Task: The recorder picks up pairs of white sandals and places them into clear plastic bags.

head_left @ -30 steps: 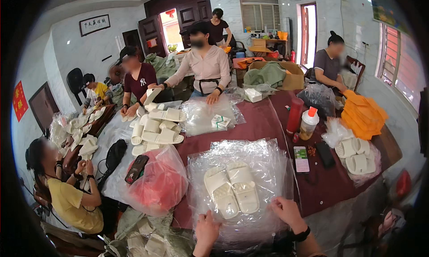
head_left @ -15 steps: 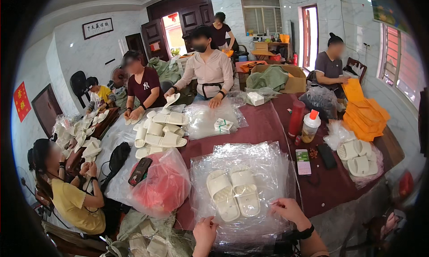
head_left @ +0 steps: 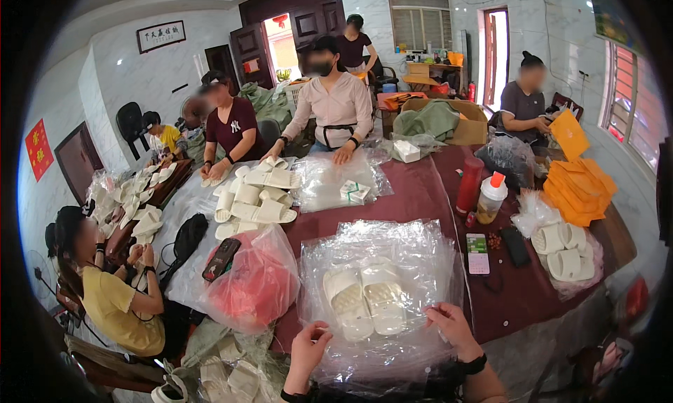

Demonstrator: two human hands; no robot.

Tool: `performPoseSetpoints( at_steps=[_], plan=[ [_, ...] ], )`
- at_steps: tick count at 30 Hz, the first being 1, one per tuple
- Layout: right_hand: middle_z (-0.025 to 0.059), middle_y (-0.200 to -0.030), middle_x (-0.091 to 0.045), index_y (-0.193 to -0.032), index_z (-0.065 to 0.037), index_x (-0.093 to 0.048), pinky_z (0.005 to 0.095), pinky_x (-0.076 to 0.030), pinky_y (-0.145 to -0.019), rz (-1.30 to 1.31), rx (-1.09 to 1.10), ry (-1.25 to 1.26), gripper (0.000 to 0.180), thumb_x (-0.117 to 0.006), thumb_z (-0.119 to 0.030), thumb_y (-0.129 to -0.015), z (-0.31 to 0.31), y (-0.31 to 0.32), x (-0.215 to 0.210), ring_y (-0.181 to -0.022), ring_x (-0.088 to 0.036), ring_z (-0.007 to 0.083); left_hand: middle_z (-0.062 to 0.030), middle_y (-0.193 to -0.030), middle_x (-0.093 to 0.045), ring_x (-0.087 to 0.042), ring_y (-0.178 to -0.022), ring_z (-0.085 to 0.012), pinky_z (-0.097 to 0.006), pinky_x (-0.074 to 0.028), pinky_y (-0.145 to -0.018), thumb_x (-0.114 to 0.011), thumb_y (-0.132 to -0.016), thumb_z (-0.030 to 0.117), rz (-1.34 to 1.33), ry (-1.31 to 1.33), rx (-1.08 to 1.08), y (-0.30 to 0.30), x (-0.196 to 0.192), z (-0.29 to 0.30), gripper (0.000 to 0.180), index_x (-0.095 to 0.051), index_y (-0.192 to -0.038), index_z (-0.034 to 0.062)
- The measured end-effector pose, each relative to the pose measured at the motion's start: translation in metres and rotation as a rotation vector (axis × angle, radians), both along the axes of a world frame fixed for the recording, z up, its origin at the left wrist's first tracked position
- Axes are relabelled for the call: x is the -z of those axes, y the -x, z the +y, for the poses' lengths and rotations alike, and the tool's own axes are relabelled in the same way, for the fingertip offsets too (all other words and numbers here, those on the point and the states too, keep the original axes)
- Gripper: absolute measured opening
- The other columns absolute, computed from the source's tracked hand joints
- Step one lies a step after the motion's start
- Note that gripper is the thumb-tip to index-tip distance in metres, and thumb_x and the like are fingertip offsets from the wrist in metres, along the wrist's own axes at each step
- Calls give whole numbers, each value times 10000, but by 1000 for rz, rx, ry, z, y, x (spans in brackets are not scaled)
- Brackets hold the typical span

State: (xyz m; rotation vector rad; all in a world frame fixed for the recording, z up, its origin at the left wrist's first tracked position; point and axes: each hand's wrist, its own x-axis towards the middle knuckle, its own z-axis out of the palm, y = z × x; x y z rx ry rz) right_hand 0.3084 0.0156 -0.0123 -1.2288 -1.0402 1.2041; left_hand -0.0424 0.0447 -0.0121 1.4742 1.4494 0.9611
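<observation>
A pair of cream slide slippers (head_left: 364, 301) lies side by side under clear film, in or beneath the top clear plastic bag (head_left: 420, 263) of a stack in front of me. My left hand (head_left: 308, 347) pinches the bag's near left edge, thumb against fingers. On the other side, my right hand (head_left: 454, 327) has its fingertips closed on the right edge, beside the slippers' heels. Both wrists wear black bands. Glare on the film blurs where one bag ends and another begins.
A red bundle in clear plastic (head_left: 259, 284), with a dark phone (head_left: 221, 259) on it, sits left. Right stand a bottle (head_left: 491, 196), a red flask (head_left: 470, 184), a lit phone (head_left: 477, 254) and bagged slippers (head_left: 564, 245). Co-workers sit or stand around the table near a slipper pile (head_left: 256, 200).
My hands have risen slightly away from me, the left one shifting a little left. The film now lies higher over the slippers. At the right, a co-worker has lifted an orange envelope.
</observation>
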Motion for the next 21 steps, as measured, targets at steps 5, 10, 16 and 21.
performPoseSetpoints(
  at_steps=[5, 10, 16, 21],
  plan=[
    [36, -801, -696, -1049, 13, -690, 220, -436, -741, -26, -42, 48, 222, -627, -167, -937, -9, 11, -3, -772, -603, 81, -49, -909, -686, -631, -821, -108, -252, -491, -722, -713, -845, 44, 64, 13, -90, 3, -7, -10, 357, -607, -1184, 13],
    [2, -785, -665, -986, 1, -675, 225, -435, -741, -64, 67, 70, 190, -634, -178, -937, -10, 13, 2, -764, -582, 68, -40, -974, -665, -612, -823, -116, -237, -478, -724, -685, -850, -6, -585, 103, -103, 13, 14, -6, 405, -570, -1238, 5],
    [-7, -778, -626, -1013, -12, -646, 207, -429, -713, -9, 93, 134, 204, -633, -207, -953, -4, 12, -9, -760, -569, 56, -67, -1134, -649, -627, -909, -131, -249, -502, -786, -629, -934, 91, -856, 398, -96, 11, -10, -3, 473, -478, -1362, -44],
    [-2, -857, -666, -1128, -45, -602, 195, -425, -677, -7, -59, 198, 239, -618, -222, -968, -4, -1, -5, -750, -555, 43, -44, -1107, -667, -627, -904, -111, -244, -501, -767, -656, -945, 213, -721, 528, 9, 16, -20, -7, 480, -519, -1322, -51]
  ],
)
